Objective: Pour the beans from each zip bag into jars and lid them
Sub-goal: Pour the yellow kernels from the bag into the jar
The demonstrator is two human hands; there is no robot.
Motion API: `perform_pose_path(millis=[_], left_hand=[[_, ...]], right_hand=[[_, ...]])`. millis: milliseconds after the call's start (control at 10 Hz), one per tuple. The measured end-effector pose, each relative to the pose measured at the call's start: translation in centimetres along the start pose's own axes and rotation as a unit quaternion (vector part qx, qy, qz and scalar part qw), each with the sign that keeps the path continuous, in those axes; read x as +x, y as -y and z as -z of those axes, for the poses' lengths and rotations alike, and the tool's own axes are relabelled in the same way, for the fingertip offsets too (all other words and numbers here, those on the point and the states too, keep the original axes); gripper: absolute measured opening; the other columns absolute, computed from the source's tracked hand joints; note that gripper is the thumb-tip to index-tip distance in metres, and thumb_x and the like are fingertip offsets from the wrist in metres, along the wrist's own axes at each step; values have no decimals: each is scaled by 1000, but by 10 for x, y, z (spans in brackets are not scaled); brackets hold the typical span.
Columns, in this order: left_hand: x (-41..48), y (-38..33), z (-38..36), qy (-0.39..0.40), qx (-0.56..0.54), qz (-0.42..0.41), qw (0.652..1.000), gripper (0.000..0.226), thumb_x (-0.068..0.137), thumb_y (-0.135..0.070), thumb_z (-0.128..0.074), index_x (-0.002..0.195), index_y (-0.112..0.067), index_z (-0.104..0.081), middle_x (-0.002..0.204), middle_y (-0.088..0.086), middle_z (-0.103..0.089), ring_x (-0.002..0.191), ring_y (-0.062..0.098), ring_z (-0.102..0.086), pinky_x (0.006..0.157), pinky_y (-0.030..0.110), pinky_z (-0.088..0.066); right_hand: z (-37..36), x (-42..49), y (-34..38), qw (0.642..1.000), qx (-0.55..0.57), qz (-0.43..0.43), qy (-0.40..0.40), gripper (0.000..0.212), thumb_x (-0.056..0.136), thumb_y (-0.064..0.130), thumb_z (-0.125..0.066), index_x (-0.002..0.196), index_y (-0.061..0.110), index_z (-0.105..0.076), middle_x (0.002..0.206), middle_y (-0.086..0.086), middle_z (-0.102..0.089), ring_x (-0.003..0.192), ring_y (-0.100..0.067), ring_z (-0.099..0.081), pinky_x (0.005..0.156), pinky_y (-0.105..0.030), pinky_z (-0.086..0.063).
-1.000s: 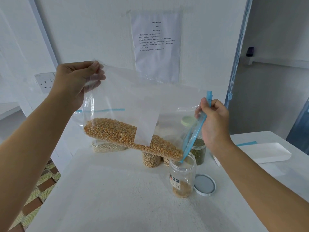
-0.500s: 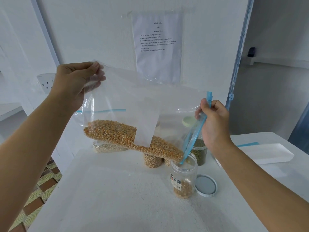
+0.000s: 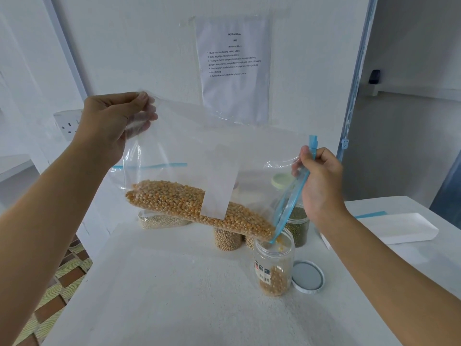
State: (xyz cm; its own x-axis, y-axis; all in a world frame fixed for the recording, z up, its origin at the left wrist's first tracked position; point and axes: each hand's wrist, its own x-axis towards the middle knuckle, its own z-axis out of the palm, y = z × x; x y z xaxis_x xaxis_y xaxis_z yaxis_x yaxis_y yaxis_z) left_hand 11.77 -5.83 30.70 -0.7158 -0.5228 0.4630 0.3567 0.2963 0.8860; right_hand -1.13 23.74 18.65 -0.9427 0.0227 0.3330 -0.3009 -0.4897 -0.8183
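A clear zip bag (image 3: 199, 151) with a blue zip strip hangs tilted over the table, orange-yellow kernels lying along its lower edge. My left hand (image 3: 112, 121) pinches its raised bottom corner. My right hand (image 3: 321, 186) grips the blue zip end, holding the mouth over an open clear jar (image 3: 273, 264). Kernels are dropping into the jar, which is about a third full. Its white lid (image 3: 308, 277) lies flat just right of it.
Behind stand a lidded jar of green beans (image 3: 298, 226), a jar of pale beans (image 3: 228, 239) and a bag of small pale grains (image 3: 159, 221). A white tray (image 3: 399, 231) lies at the right. The table (image 3: 174, 295) drops off on the left.
The heap of kernels in the jar has grown. Both hands hold almost the same pose, with the bag still tilted down to the right.
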Motion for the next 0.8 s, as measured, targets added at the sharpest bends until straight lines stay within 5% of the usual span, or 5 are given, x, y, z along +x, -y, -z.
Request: perform_pose_path(millis=[800], left_hand=[[-1,-7,-3,7,9,-3,1000,27,95,-18,-70,72,-24,-83,76,-3,-75,79,14,-74,80,27,-58]], right_hand=[[3,-2,6,1000,11,-6,0,23,101,14,-62,80,8,-53,61,4,-57,61,-11,-51,66,-27,-47]])
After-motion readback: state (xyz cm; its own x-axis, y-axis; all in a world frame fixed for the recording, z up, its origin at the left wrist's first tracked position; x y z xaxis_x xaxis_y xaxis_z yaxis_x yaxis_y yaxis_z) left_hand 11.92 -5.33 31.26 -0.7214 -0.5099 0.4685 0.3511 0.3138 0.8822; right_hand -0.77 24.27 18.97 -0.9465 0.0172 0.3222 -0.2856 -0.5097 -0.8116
